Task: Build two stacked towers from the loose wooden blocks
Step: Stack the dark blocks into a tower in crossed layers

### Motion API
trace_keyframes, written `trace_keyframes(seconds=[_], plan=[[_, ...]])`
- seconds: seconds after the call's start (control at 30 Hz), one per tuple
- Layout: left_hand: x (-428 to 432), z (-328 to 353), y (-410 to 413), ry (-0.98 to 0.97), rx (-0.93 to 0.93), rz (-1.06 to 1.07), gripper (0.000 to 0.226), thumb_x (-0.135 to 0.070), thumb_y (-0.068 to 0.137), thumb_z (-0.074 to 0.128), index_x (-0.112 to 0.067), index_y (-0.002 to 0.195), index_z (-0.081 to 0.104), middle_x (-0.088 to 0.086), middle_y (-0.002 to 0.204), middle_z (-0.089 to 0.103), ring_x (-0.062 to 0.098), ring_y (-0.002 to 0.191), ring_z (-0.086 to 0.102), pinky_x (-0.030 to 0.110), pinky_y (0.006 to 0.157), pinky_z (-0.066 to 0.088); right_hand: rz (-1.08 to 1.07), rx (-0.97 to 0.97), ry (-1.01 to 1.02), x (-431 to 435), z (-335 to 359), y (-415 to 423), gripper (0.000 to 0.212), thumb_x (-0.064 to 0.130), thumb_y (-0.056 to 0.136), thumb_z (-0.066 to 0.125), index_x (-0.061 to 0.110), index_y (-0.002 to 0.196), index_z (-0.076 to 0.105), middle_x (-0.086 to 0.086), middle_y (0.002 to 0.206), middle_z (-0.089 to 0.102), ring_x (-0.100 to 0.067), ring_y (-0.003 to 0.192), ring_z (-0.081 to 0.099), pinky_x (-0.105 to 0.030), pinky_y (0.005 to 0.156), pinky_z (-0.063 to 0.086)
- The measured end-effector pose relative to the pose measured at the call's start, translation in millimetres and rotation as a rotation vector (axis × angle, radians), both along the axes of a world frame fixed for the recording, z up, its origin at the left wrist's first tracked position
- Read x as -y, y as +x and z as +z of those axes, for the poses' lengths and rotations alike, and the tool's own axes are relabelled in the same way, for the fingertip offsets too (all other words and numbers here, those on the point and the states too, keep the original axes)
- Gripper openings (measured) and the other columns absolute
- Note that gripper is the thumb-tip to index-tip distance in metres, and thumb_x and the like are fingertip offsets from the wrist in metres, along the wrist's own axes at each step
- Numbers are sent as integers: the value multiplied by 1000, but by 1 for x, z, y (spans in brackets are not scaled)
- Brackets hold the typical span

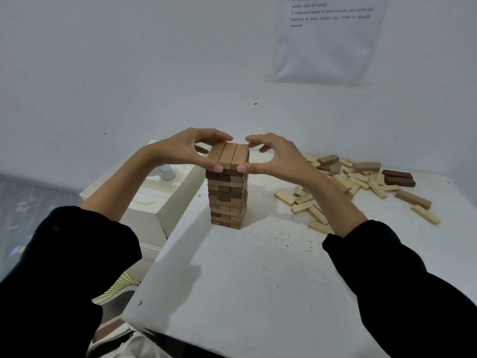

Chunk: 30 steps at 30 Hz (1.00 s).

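The left hand and right hand pinch the top layer of the tower between them, seemingly to square its three blocks, while loose blocks wait on the desk beyond the right hand.

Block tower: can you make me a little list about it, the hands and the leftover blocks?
tower: upright, on the table
top row: three blocks side by side
left hand: pinches the top row's left side
right hand: pinches its right side
loose blocks: scattered on the table, right of the tower
towers so far: one of two
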<state>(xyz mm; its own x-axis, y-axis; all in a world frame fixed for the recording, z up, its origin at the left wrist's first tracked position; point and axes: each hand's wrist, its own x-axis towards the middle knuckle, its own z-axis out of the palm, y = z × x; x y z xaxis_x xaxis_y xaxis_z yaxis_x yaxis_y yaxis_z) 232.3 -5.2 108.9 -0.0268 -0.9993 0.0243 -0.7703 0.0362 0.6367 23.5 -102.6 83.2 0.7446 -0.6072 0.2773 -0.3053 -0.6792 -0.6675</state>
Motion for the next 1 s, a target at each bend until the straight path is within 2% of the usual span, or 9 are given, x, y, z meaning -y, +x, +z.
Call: trace_keyframes(seconds=[0.2,0.27,0.37,0.43,0.57,0.67,0.77,0.9,1.0], plan=[[-1,12,-6,-48,12,-5,77,-59,52,70,-36,123,52,-10,128,56,2,119,50,20,94,43,-16,49,-5,3,8,-18,67,49,72,71,27,132,50,9,128,52,-5,106,48,-17,80,35],[0,18,-12,-79,44,-4,73,-62,54,67,-38,122,52,-11,130,54,1,119,48,18,94,40,-19,66,3,4,13,-30,64,47,74,72,27,131,51,9,128,53,-6,109,49,-11,76,33],[2,28,-23,-141,104,-17,61,-65,61,63,-44,118,52,-14,129,54,-5,117,47,16,94,36,-36,88,17,6,20,-52,61,44,75,72,27,129,53,10,126,55,-7,111,50,-10,77,32],[3,36,-36,-183,121,-42,57,-63,66,63,-41,118,54,-14,125,56,-4,117,49,15,96,37,-67,116,25,8,22,-68,54,41,76,72,27,126,56,11,123,57,-6,110,51,-9,78,33],[16,40,-71,-217,160,-132,44,-46,78,73,-31,117,59,-12,118,61,-2,112,53,15,98,40,-158,152,33,13,20,-101,43,34,80,71,26,121,61,13,117,61,-6,107,53,-13,78,36],[31,28,-102,-225,174,-157,35,-33,83,69,-25,116,60,-7,114,63,-1,107,55,15,94,44,-233,157,37,14,11,-123,40,29,80,71,23,119,63,10,114,62,-7,104,54,-10,76,36],[45,6,-134,-229,137,-173,33,-24,86,69,-15,117,62,0,110,65,9,102,59,20,90,47,-293,151,57,16,-5,-144,36,24,80,72,20,116,65,10,109,62,-5,99,54,-6,74,35],[63,-37,-169,-181,44,-196,29,-20,86,69,-11,113,64,3,106,64,12,97,59,23,84,48,-375,136,79,21,-34,-170,31,17,81,72,20,111,66,10,108,61,-7,98,54,-7,73,36],[82,-73,-185,-151,28,-173,27,-21,85,70,-11,111,65,3,109,63,9,94,56,13,75,45,-433,137,103,23,-62,-183,29,16,80,72,18,109,67,8,106,62,-7,96,53,0,69,35]])
